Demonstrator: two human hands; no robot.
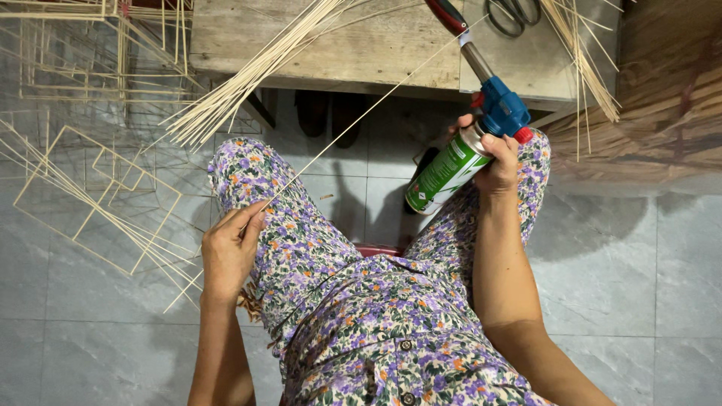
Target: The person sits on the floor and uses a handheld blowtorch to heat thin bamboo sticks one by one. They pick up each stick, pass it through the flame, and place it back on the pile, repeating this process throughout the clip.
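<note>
left hand [229,252]: pinching near end of thin bamboo strip [361,116] over left knee | right hand [492,162]: wrapped round green gas torch [459,154], nozzle aimed far over tabletop [361,53] | strip slants far-right toward nozzle | scissors [514,11], bamboo bundle [248,71] on tabletop | bamboo frames [98,195] on floor, left
</note>
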